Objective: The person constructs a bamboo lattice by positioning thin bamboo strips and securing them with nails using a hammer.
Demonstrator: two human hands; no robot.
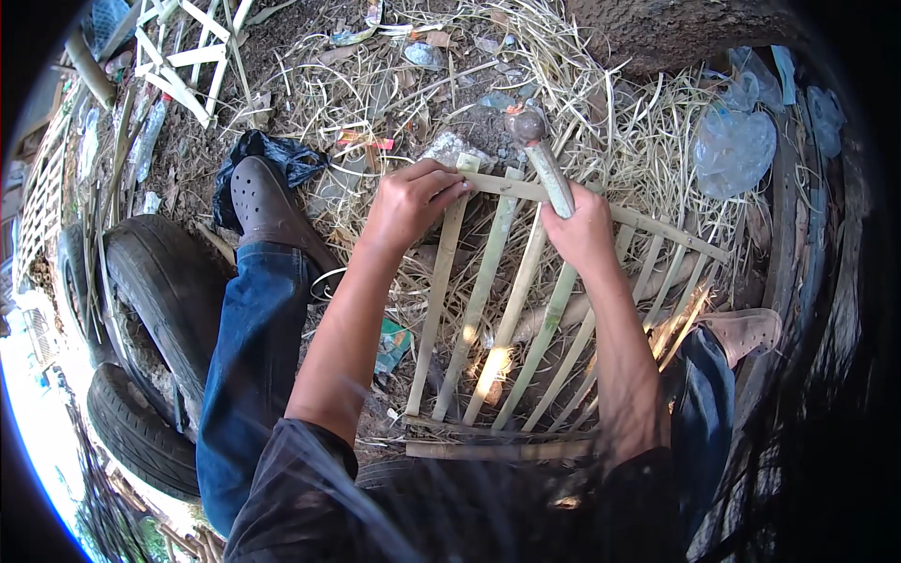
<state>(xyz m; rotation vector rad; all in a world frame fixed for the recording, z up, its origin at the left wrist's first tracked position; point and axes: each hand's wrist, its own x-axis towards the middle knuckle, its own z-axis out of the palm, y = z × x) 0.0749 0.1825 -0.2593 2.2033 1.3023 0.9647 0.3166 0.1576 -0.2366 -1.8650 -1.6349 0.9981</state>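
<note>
A lattice panel of bamboo slats [488, 310] lies on the straw-covered ground in front of me. My left hand [408, 202] presses down on the top cross slat [657, 230] at its left end, fingers pinched where it meets the leftmost upright slat. My right hand [584, 230] grips the handle of a hammer [540, 150], its metal head raised just above the cross slat near the middle. Whether a nail sits between my left fingers is too small to tell.
Old tyres [155, 291] lie at my left beside my jeans-clad leg and dark clog [267, 202]. Another bamboo lattice [178, 52] lies top left. A black bag [282, 155], clear plastic bags [732, 145] and dry straw surround the panel. A tan clog [746, 330] shows at right.
</note>
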